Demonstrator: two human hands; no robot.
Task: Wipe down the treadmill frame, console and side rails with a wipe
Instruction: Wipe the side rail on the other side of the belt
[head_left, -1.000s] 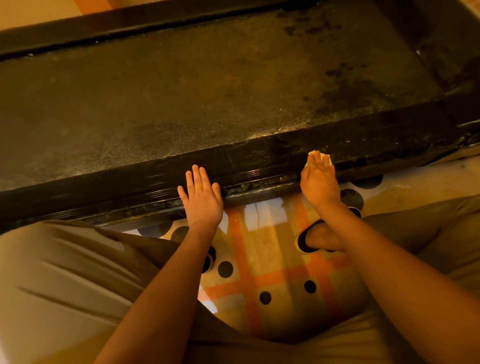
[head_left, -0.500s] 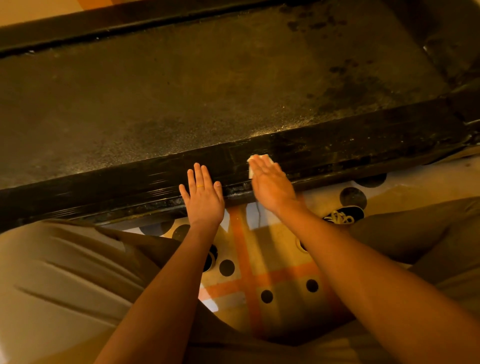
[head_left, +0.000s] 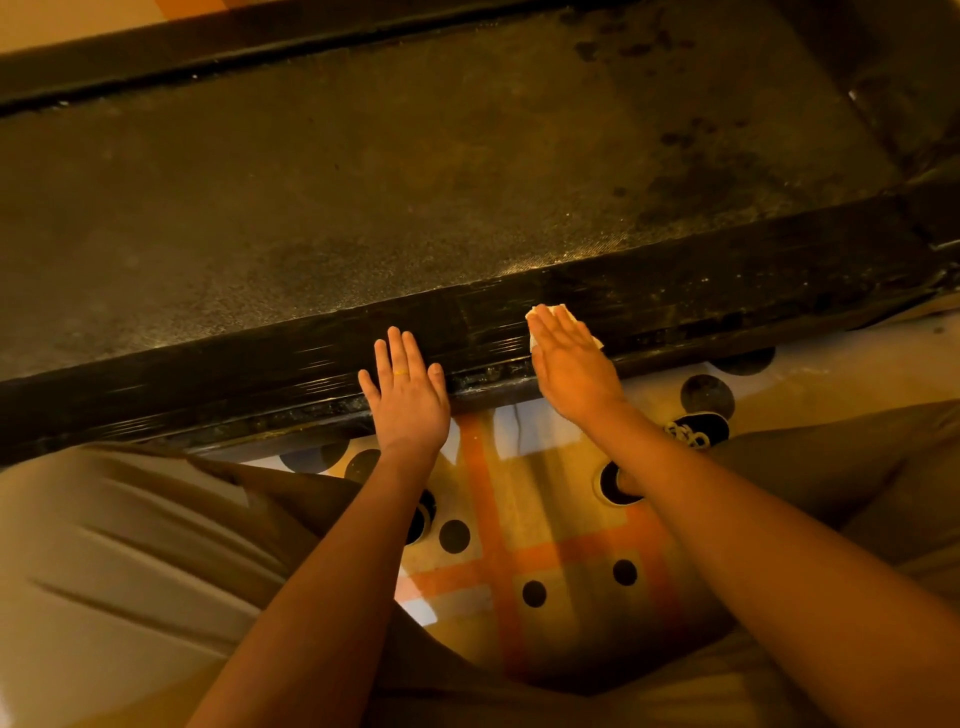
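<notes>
The treadmill lies across the view, its dusty black belt (head_left: 415, 171) beyond a glossy black side rail (head_left: 727, 270) that runs left to right in front of me. My right hand (head_left: 569, 364) lies flat on this rail with straight fingers, pressing a small white wipe (head_left: 563, 313) against it; only the wipe's edges show past the fingers. My left hand (head_left: 408, 395), wearing a ring, rests flat on the same rail a little to the left, fingers spread and holding nothing.
The far side rail (head_left: 260, 47) runs along the top. The treadmill's dark end frame (head_left: 904, 114) is at the right. Below the rail is a floor (head_left: 519, 545) patterned with orange stripes and black dots. My knees in beige trousers (head_left: 130, 571) flank it, a shoe (head_left: 698, 426) at right.
My right hand slid the wipe left along the rail, then back a little to the right. My left hand stayed where it was.
</notes>
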